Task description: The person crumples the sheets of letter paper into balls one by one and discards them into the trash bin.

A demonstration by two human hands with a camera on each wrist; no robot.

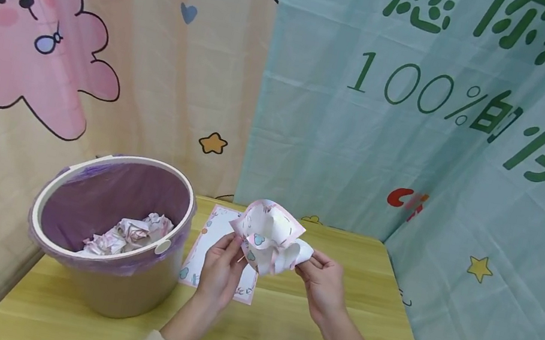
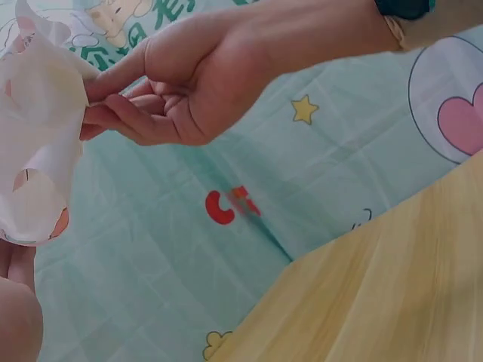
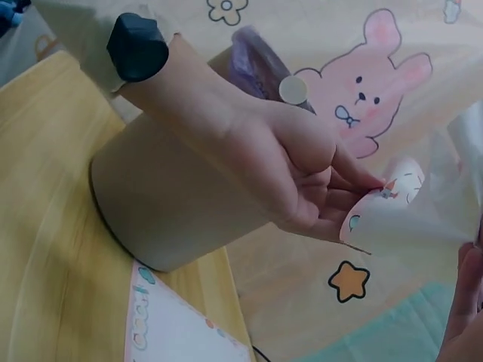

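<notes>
From the head view, left hand and right hand reach forward, pinching crumpled paper between them above the table. Left wrist: right fingers nip its edge. Right wrist: left fingertips pinch another edge.

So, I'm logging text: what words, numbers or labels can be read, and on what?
"愿你拥": teal curtain, next character cut off.
"100%的": same curtain.
"快": same curtain, next character cut off.
Red curtain mark: unclear.
Marks on flat sheet and held paper: too small to read.
</notes>
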